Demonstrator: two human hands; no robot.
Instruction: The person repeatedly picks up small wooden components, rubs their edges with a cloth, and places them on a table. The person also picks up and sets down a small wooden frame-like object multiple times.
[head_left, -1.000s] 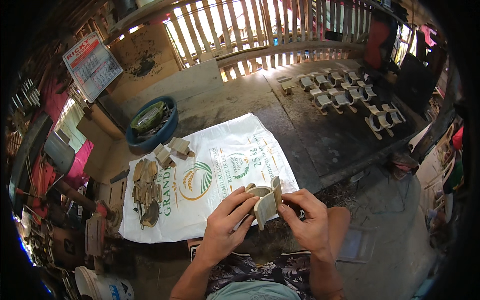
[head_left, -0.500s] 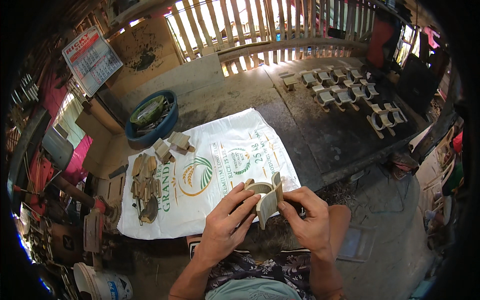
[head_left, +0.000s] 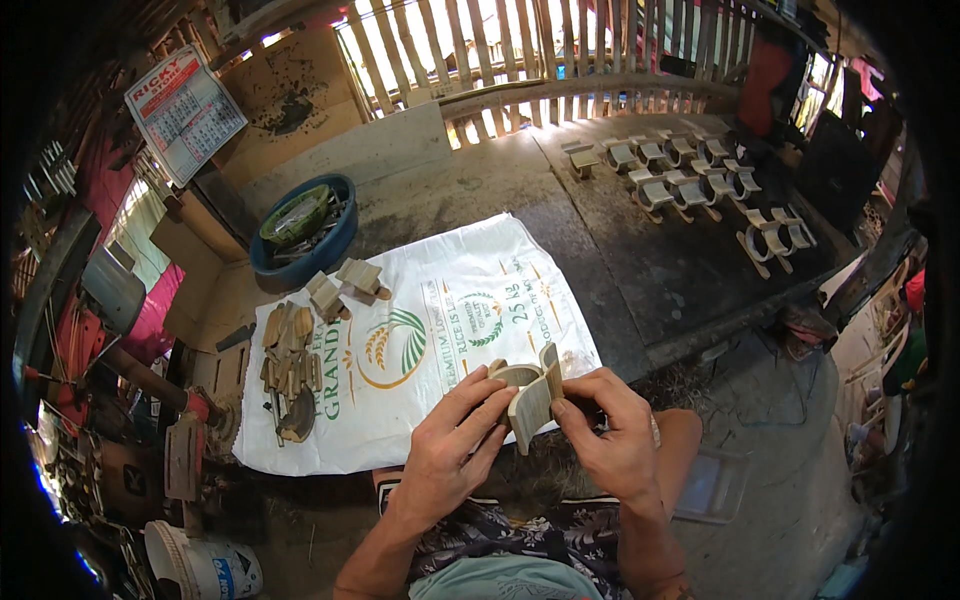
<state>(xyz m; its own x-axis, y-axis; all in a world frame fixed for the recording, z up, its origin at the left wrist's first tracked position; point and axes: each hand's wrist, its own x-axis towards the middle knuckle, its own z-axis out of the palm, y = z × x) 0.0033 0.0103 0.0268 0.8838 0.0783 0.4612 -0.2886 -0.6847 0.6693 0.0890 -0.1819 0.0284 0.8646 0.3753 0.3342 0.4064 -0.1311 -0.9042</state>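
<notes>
Between both hands, above the sack's near right edge, is a small curved bamboo piece, a scooped strip joined to a rounded band. My left hand grips its left side with bent fingers, the thumb partly hidden. On the right side, my right hand pinches the upright edge between thumb and fingers. A white woven sack with green and orange print lies under the work. Loose bamboo bits are heaped on its left, beside two small blocky bamboo pieces.
A blue basin holding a green bowl stands behind the sack. Several similar curved bamboo pieces are lined up at the table's far right. A red-and-black machine is at the left, above a white bucket.
The view has shifted very slightly. Both hands keep their hold on the bamboo piece, which is tilted almost the same as before.
</notes>
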